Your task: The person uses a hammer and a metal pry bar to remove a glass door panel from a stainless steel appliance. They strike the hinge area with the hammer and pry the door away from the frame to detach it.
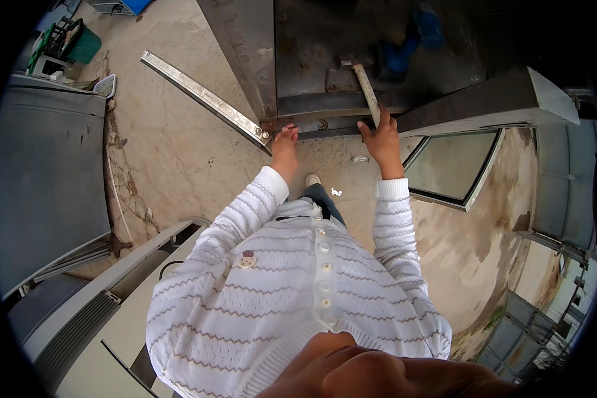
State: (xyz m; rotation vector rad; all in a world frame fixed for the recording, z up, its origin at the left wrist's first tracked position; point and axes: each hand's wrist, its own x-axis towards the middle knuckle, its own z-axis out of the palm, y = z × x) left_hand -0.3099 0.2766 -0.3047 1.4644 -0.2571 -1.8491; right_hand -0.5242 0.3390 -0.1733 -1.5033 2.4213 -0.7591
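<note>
My right hand (383, 144) is closed around the lower end of the pale handle of a hammer (366, 89). The hammer's small metal head points away from me, over a dark metal surface (305, 73). My left hand (285, 152) is at the near left corner of this metal frame, fingers drawn together beside the end of a long silver metal bar (199, 96). Something thin and dark shows at its fingertips, too small to name. The bar slants outward to the far left from that corner, with a round fitting at its near end.
A blue tool (399, 56) lies on the dark surface, past the hammer. To the right, a framed glass pane (454, 166) sits low by the concrete floor (172, 146). A grey panel (46, 179) stands at left, and a green bin (83, 45) at the far left.
</note>
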